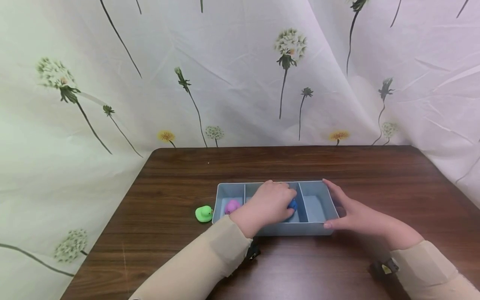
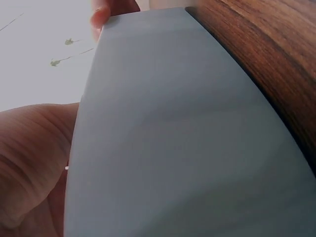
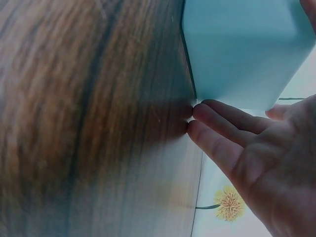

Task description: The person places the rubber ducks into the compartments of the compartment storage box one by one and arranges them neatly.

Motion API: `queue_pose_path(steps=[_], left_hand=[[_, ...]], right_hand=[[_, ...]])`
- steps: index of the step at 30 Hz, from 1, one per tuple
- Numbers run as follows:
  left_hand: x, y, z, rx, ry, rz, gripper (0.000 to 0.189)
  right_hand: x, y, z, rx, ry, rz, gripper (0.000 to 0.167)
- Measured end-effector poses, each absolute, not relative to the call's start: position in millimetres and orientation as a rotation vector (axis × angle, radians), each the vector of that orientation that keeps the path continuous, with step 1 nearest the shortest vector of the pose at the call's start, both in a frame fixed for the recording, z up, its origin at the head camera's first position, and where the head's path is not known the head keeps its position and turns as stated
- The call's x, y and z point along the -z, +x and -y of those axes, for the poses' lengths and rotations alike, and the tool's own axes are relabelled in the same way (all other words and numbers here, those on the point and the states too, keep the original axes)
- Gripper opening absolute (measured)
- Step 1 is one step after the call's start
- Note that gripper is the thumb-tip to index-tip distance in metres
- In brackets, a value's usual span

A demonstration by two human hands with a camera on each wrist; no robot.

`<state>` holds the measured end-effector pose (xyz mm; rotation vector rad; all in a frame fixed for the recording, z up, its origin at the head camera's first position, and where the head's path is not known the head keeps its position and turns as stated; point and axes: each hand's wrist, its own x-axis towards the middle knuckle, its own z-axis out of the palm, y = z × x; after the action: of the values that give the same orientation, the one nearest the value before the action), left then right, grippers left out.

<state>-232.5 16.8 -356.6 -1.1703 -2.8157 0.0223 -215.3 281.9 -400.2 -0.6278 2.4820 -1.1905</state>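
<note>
A light blue-grey divided box (image 1: 296,228) sits on the table, its long side facing me. My left hand (image 1: 268,204) reaches down into it, just left of the right-hand divider. Its thumb and fingers pinch a blue toy (image 1: 293,205), mostly covered by the hand. In the box's left compartment lies a purple toy duck (image 1: 232,206), partly behind my left wrist. My right hand (image 1: 348,212) holds the box's right end, thumb at the front corner and fingers at the back one. In the right wrist view several fingers (image 3: 217,143) extend beside the box, tips by the tabletop.
A green toy duck (image 1: 204,213) stands on the table just outside the box's left end. The brown wood-grain table (image 1: 180,258) runs back to a pale cloth (image 1: 240,83) printed with dandelions. The box's rightmost compartment (image 1: 316,207) shows its bare floor.
</note>
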Motion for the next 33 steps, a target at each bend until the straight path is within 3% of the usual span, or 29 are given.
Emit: queue_pose_path(steps=[33], left_hand=[[364.3, -235.0, -20.9, -0.121, -1.159, 2.833, 0.020]], right_hand=[[399.5, -215.3, -282.2, 1.163, -0.612, -2.510, 0.105]])
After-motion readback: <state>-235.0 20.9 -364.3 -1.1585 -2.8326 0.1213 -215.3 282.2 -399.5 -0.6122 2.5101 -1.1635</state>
